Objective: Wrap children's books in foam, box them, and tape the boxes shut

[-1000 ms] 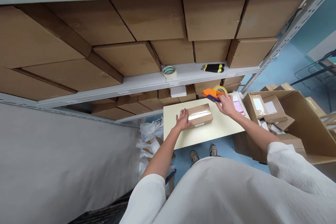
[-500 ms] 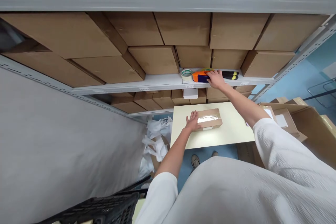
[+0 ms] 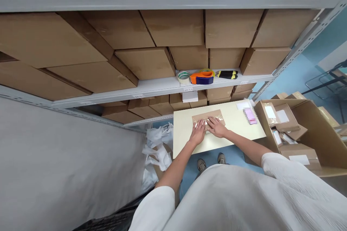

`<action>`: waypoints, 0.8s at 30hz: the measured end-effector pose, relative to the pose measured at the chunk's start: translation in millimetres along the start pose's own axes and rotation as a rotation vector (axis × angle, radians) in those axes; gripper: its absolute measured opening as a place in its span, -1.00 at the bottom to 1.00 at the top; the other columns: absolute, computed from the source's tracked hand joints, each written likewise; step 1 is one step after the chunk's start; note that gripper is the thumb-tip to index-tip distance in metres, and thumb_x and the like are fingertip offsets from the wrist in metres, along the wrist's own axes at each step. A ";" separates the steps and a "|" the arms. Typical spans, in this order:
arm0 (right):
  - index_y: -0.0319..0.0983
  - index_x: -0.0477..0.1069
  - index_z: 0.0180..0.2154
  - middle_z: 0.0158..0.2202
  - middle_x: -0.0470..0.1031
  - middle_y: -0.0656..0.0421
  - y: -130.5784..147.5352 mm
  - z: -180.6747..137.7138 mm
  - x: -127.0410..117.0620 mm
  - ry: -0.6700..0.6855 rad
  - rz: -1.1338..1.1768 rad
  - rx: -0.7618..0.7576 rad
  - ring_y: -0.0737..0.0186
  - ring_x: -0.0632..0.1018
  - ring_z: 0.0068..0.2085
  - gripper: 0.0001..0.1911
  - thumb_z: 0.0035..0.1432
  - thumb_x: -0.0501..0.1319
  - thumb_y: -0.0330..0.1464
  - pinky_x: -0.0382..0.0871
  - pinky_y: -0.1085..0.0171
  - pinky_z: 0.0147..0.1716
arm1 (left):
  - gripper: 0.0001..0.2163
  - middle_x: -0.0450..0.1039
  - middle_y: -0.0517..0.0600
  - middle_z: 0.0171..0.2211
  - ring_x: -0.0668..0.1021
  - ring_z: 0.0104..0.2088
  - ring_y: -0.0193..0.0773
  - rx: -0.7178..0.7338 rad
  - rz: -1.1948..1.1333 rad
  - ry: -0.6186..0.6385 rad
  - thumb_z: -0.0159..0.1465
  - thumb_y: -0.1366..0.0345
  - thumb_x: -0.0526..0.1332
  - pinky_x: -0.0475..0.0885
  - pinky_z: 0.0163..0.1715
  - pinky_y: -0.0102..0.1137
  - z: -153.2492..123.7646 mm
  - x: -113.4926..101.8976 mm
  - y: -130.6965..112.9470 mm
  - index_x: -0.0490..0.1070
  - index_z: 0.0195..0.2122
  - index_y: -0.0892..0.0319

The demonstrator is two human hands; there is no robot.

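Observation:
A small cardboard box (image 3: 200,116) with shiny clear tape along its top lies on the pale yellow table (image 3: 233,113). My left hand (image 3: 198,132) rests on the left part of the box, fingers stretched out. Beside it, my right hand (image 3: 217,127) lies flat on the taped top, its fingers spread. Part of the box is covered by both hands. On the shelf behind sits an orange and blue tape dispenser (image 3: 202,77), between a roll of tape (image 3: 184,77) and black-and-yellow cutters (image 3: 227,74).
Shelving (image 3: 159,85) full of cardboard boxes rises behind the table. To the right, a large open carton (image 3: 317,122) holds several small labelled parcels. A pink blurred item (image 3: 249,115) lies at the table's right end. White plastic bags (image 3: 159,153) hang at the left.
My right hand has let go of the tape dispenser on the shelf and come down onto the box. My left hand stays on the box; the view has shifted right.

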State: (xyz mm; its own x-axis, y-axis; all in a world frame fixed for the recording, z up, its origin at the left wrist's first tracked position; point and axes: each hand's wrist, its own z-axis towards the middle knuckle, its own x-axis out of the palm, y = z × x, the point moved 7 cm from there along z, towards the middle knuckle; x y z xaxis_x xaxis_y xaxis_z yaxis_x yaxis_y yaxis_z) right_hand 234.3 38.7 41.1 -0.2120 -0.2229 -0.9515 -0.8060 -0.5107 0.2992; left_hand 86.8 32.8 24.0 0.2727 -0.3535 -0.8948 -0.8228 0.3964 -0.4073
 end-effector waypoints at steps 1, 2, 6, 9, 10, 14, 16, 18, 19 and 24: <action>-0.37 0.15 0.53 0.58 0.06 -0.18 0.7 -3.4 9.8 0.012 -0.005 -0.004 -0.19 0.08 0.58 -0.26 0.56 -0.04 -0.05 0.00 -0.15 0.51 | -0.35 -0.10 0.16 0.63 -0.08 0.63 -0.04 0.002 0.006 0.002 0.53 0.28 -0.13 -0.26 0.59 0.03 -1.5 1.6 -1.1 -0.14 0.64 0.19; -0.37 0.10 0.55 0.60 0.01 -0.17 -0.1 -5.3 16.0 0.018 -0.013 -0.007 -0.18 0.03 0.60 -0.23 0.56 -0.04 -0.03 -0.05 -0.15 0.53 | -0.35 -0.11 0.16 0.63 -0.08 0.63 -0.04 0.003 0.012 0.004 0.54 0.27 -0.14 -0.27 0.59 0.02 -2.3 2.3 -1.3 -0.14 0.64 0.20; -0.33 -0.04 0.60 0.62 -0.07 -0.11 -16.4 -9.1 18.1 0.006 -0.044 0.033 -0.13 -0.01 0.62 -0.20 0.56 -0.06 -0.03 -0.14 -0.16 0.56 | -0.32 -0.13 0.15 0.64 -0.08 0.63 -0.06 -0.004 0.011 0.005 0.54 0.20 -0.12 -0.27 0.60 -0.04 -1.1 1.1 3.3 -0.22 0.65 0.22; -0.33 -0.08 0.60 0.62 -0.08 -0.11 -30.7 -15.1 15.2 -0.002 -0.069 0.101 -0.13 -0.01 0.62 -0.19 0.56 -0.05 -0.05 -0.15 -0.17 0.57 | -0.29 -0.15 0.18 0.64 -0.09 0.63 -0.03 -0.054 0.008 -0.007 0.55 0.14 -0.11 -0.23 0.60 -0.05 -0.9 1.1 9.1 -0.27 0.65 0.25; -0.34 -0.08 0.60 0.62 -0.08 -0.11 -33.4 -17.4 15.2 -0.003 -0.077 0.124 -0.13 -0.01 0.62 -0.19 0.55 -0.05 -0.05 -0.16 -0.17 0.57 | -0.29 -0.16 0.19 0.64 -0.09 0.63 -0.02 -0.069 0.010 -0.010 0.55 0.12 -0.11 -0.23 0.60 -0.06 -1.3 1.7 10.3 -0.27 0.65 0.26; -0.39 -0.08 0.60 0.63 -0.15 -0.15 -32.1 -22.6 18.6 -0.011 -0.096 0.203 -0.15 -0.07 0.63 -0.13 0.54 -0.07 0.03 -0.22 -0.18 0.58 | -0.26 -0.23 0.25 0.64 -0.13 0.63 0.02 -0.070 0.014 0.011 0.53 0.08 -0.10 -0.26 0.60 -0.05 -2.4 4.9 11.5 -0.23 0.63 0.34; -0.40 -0.08 0.60 0.63 -0.17 -0.16 -27.5 -22.1 20.8 -0.004 -0.100 0.226 -0.16 -0.09 0.63 -0.09 0.52 -0.08 0.08 -0.26 -0.18 0.58 | -0.24 -0.25 0.26 0.64 -0.15 0.64 0.03 -0.053 0.011 0.031 0.51 0.07 -0.07 -0.27 0.60 -0.06 -2.1 4.8 12.6 -0.21 0.63 0.36; -0.41 -0.08 0.59 0.63 -0.17 -0.17 -24.5 -20.4 21.7 0.009 -0.097 0.250 -0.17 -0.09 0.63 -0.07 0.51 -0.07 0.09 -0.27 -0.18 0.58 | -0.24 -0.24 0.25 0.64 -0.15 0.64 0.02 -0.033 0.002 0.040 0.50 0.08 -0.05 -0.28 0.59 -0.08 -1.2 2.7 14.3 -0.19 0.62 0.36; -0.41 -0.07 0.59 0.63 -0.16 -0.18 -24.1 -19.4 21.2 0.015 -0.091 0.259 -0.17 -0.09 0.63 -0.08 0.51 -0.06 0.08 -0.25 -0.18 0.57 | -0.25 -0.23 0.25 0.64 -0.15 0.64 0.01 -0.027 -0.008 0.043 0.50 0.09 -0.05 -0.28 0.59 -0.08 -0.4 1.4 15.4 -0.17 0.62 0.36; -0.33 0.16 0.52 0.59 0.05 -0.17 -30.3 -19.3 6.0 -0.032 -0.009 0.281 -0.17 0.09 0.58 -0.27 0.53 -0.02 -0.07 -0.03 -0.18 0.52 | -0.33 -0.03 0.25 0.61 -0.01 0.62 0.08 -0.042 -0.073 0.008 0.49 0.11 -0.01 -0.16 0.58 0.00 6.9 -9.3 17.0 0.05 0.57 0.29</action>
State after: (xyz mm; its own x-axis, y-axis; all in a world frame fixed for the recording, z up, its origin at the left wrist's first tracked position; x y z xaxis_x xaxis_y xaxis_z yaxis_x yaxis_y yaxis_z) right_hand 268.1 36.8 27.7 -0.2181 -0.1908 -0.9571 -0.9287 -0.2609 0.2636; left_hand 73.7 48.6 24.2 0.3289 -0.3868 -0.8616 -0.8213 0.3332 -0.4631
